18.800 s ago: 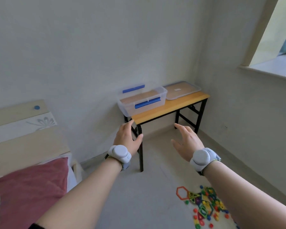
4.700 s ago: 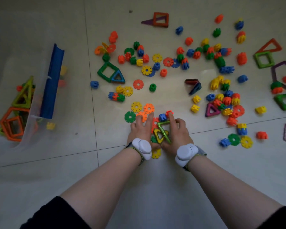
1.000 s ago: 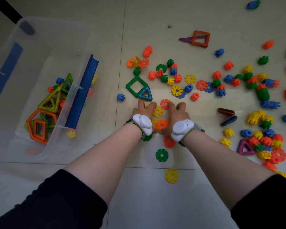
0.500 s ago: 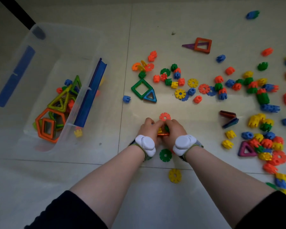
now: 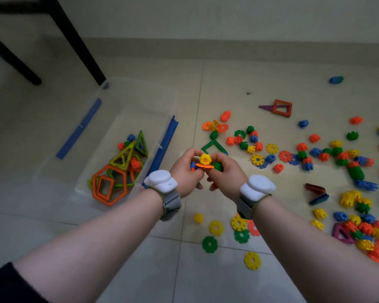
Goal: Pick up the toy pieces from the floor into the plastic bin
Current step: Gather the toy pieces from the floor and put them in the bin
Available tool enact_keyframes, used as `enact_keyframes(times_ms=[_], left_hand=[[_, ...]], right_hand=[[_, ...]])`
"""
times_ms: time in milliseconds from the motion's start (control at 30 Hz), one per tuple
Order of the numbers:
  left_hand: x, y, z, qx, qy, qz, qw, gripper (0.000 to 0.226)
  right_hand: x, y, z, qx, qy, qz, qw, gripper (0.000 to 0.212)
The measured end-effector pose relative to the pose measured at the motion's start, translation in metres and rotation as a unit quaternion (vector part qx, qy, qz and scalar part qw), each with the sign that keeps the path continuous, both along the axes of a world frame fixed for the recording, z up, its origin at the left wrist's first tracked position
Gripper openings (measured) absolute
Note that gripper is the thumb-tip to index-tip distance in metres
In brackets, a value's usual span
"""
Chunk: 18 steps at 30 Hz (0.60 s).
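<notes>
My left hand (image 5: pixel 185 172) and my right hand (image 5: pixel 224 174) are cupped together above the floor, shut on a small bunch of toy pieces (image 5: pixel 205 163): a yellow piece on top, an orange disc, blue and green bits. The clear plastic bin (image 5: pixel 109 99) with blue clips stands on the floor to the left of my hands; several coloured frame pieces (image 5: pixel 109 184) and small blocks lie inside. Many loose toy pieces (image 5: pixel 302 154) are scattered over the tiles to the right. A few flower-shaped discs (image 5: pixel 216 228) lie under my wrists.
Black table legs (image 5: pixel 74 40) stand behind the bin at the top left. The wall and skirting run across the top. An orange square frame (image 5: pixel 282 108) with a purple triangle lies far right of the bin. Pale floor tiles show at the bottom left.
My two hands have risen off the floor with the gathered pieces between them and shifted a little toward the bin. The view has tilted up, showing the wall and table legs.
</notes>
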<state>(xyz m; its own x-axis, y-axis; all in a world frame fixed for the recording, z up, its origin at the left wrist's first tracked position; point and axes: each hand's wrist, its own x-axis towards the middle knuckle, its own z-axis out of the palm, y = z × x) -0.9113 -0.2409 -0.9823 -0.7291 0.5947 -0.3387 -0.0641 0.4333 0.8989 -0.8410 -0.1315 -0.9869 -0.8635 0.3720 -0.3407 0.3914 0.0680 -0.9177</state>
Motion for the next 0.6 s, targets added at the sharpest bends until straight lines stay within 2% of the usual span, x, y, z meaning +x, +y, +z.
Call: enact_keyframes(times_ms=[133, 167, 233, 300, 333, 367, 433, 533, 600], left_hand=[[-0.053, -0.055, 0.037, -0.003, 0.011, 0.048, 0.999, 0.037], [-0.063, -0.069, 0.041, -0.007, 0.007, 0.08, 0.997, 0.036], [-0.082, -0.092, 0.041, -0.013, 0.003, 0.154, 0.988, 0.031], [-0.098, -0.116, 0.038, -0.01, -0.049, 0.23, 0.972, 0.046], [-0.105, -0.127, 0.035, -0.008, -0.088, 0.259, 0.962, 0.056], [-0.109, -0.136, 0.03, -0.019, -0.11, 0.272, 0.956, 0.064], [-0.107, -0.146, 0.024, -0.088, -0.071, 0.247, 0.962, 0.067], [-0.091, -0.139, 0.022, -0.168, 0.097, 0.165, 0.967, 0.065], [-0.075, -0.123, 0.023, -0.171, 0.179, 0.092, 0.964, 0.065]], right_hand=[[-0.061, -0.049, 0.04, 0.013, 0.016, 0.054, 0.998, 0.013], [-0.075, -0.063, 0.047, -0.017, 0.009, 0.063, 0.998, 0.016], [-0.098, -0.087, 0.06, -0.155, -0.007, 0.042, 0.987, 0.033], [-0.114, -0.105, 0.069, -0.274, -0.025, 0.031, 0.961, 0.052], [-0.119, -0.111, 0.071, -0.288, -0.032, 0.041, 0.956, 0.056], [-0.122, -0.114, 0.07, -0.288, -0.032, 0.05, 0.956, 0.058], [-0.116, -0.113, 0.063, -0.25, -0.028, 0.049, 0.967, 0.059], [-0.087, -0.091, 0.039, -0.146, -0.021, 0.017, 0.989, 0.054], [-0.053, -0.065, 0.018, -0.063, -0.028, -0.001, 0.998, 0.049]])
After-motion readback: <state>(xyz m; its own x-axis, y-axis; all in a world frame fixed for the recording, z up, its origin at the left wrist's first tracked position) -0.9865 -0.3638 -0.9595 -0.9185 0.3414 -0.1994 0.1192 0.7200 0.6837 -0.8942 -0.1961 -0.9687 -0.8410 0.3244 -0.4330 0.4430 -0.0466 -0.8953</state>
